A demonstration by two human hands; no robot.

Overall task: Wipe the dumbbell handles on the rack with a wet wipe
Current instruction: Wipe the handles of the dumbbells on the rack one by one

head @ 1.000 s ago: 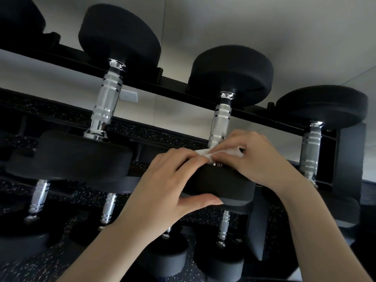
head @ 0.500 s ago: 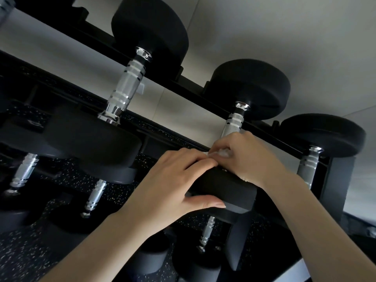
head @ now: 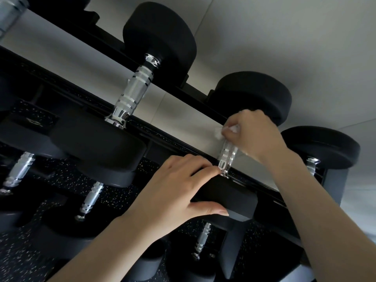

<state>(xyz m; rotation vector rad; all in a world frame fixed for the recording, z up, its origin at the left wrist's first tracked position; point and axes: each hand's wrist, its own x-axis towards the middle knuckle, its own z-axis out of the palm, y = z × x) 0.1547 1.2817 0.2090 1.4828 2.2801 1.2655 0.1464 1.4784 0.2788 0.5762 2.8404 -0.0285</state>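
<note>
Dumbbell handle [head: 227,154] needs firm rubbing: my right hand [head: 252,135] squeezes the wet wipe [head: 218,132] around it while my left hand [head: 179,192] grips the near head [head: 225,195] steady.

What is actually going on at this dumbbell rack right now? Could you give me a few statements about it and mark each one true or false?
1. The right hand holds the white wipe around the upper part of a chrome handle. True.
2. The left hand is holding a second wipe. False: it grips the near black head of that same dumbbell and holds no wipe.
3. The dumbbell to the left has a bare chrome handle with no hand on it. True.
4. The dumbbell being wiped has been lifted off the rack. False: it sits on the rack.
</note>
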